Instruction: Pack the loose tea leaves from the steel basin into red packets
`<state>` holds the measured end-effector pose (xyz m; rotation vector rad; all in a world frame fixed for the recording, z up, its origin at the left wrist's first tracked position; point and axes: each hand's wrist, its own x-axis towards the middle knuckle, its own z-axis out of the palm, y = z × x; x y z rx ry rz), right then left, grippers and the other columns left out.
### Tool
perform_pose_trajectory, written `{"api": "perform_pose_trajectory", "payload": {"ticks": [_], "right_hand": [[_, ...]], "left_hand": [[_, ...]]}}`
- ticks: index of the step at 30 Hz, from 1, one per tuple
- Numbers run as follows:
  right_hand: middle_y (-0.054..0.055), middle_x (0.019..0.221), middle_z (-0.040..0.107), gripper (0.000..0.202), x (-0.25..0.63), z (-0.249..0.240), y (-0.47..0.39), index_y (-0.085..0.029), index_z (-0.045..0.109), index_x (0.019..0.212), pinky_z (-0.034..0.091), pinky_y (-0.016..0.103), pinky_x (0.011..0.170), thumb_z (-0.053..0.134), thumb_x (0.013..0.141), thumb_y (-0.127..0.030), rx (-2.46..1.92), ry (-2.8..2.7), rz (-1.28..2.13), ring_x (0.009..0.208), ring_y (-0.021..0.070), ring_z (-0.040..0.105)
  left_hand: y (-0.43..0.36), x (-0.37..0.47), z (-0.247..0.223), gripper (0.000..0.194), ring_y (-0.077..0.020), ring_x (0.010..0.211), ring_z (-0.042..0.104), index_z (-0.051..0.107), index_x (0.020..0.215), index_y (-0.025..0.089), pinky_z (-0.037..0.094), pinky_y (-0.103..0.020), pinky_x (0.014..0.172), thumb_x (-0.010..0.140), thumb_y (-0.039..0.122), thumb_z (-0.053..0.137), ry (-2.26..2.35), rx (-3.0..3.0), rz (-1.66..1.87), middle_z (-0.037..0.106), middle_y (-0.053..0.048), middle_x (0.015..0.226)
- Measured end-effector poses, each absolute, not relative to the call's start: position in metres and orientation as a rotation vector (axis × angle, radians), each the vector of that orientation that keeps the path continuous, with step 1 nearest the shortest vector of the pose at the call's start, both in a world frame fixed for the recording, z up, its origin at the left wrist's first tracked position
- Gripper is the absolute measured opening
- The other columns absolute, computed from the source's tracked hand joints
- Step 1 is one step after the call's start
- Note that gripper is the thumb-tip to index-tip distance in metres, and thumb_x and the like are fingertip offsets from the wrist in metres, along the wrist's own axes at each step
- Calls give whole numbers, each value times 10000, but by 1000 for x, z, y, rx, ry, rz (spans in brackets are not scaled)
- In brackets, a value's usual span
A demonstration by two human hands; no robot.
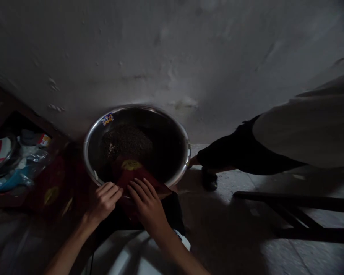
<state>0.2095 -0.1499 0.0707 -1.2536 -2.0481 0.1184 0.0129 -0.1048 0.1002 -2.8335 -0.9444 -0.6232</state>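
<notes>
A wide metal basin (175, 126) stands in front of me with a heap of dark, dry loose material (129, 141) inside. It is too dim to tell what the material is. Over the near rim lies a red bag (126, 176) with a yellow round print, its upper part reaching into the basin. My left hand (106, 198) is closed on the bag's left edge, fingertips pinched. My right hand (146, 200) grips the bag's middle, its bent fingers laid over the top. The bag's lower part hangs towards my lap, partly hidden by my hands.
Another person's dark clothing (232, 152) and a shoe (209, 179) are right of the basin. A dark wooden stool or bench (292, 200) lies further right. On the left, a shelf holds plastic bags (31, 156), above more red bags (48, 187). A wall (160, 57) rises behind.
</notes>
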Motion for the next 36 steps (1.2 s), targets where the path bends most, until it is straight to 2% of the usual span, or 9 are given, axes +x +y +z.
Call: {"api": "perform_pose_trajectory", "payload": {"ticks": [5,9,14,18,22,25,29,33,36], "right_hand": [[90,1232,690,355,204,61,-146,-174,616,1275,399,470,1128,468,956,-123,-1267,-1900,46,1244,240,563],[78,1091,723,301,201,64,-139,-177,666,1150,453,432,1041,475,934,-92,-1258,-1845,-10,1099,227,611],[90,977,716,287,201,58,-131,-163,674,1037,519,380,932,449,901,-48,-1207,-1852,10,961,209,633],[64,863,685,251,205,55,-127,-172,668,955,532,383,939,458,895,-49,-1149,-1880,87,874,195,629],[71,921,697,246,206,56,-128,-156,669,1049,521,398,975,484,915,-65,-1186,-1938,7,903,199,628],[118,1120,698,284,207,57,-132,-134,643,1178,493,424,1018,499,934,-110,-1246,-1960,-74,1100,239,604],[145,1345,611,425,220,59,-134,-147,529,1378,416,495,1092,551,960,-221,-1343,-1926,-136,1301,284,504],[164,1305,605,518,245,64,-124,-176,465,1430,481,474,1000,608,952,-315,-1364,-1786,-142,1218,287,550],[127,1138,658,410,258,72,-104,-182,517,1353,533,387,877,583,969,-307,-1229,-1852,-41,1046,239,614]], "left_hand": [[-99,17,107,290,-188,868,607,677,1048,136,534,-330,815,917,14,449,-946,-2818,-677,678,-58,842],[-96,22,110,269,-198,855,593,662,1076,124,532,-344,802,913,15,477,-909,-2820,-695,674,-57,848],[-97,26,118,228,-211,862,606,652,1081,136,535,-366,770,914,48,525,-1009,-2896,-610,679,-66,904],[-100,32,119,216,-218,927,625,643,1083,126,554,-365,810,910,52,537,-1027,-2919,-610,687,-84,992],[-96,29,112,246,-212,853,619,649,1044,141,551,-368,773,900,20,490,-1010,-2882,-593,672,-66,909],[-91,19,106,261,-208,815,597,652,1005,139,534,-370,757,895,4,459,-996,-2852,-610,653,-61,851],[-87,8,104,320,-191,809,581,647,1050,136,513,-350,760,896,-38,427,-1039,-2770,-758,654,-56,839],[-80,1,115,335,-183,849,585,626,1111,152,505,-339,787,903,-46,453,-1053,-2728,-945,670,-52,889],[-66,-7,131,288,-175,855,586,632,1043,163,501,-323,783,934,-19,438,-1151,-2734,-987,655,-46,877]]}}
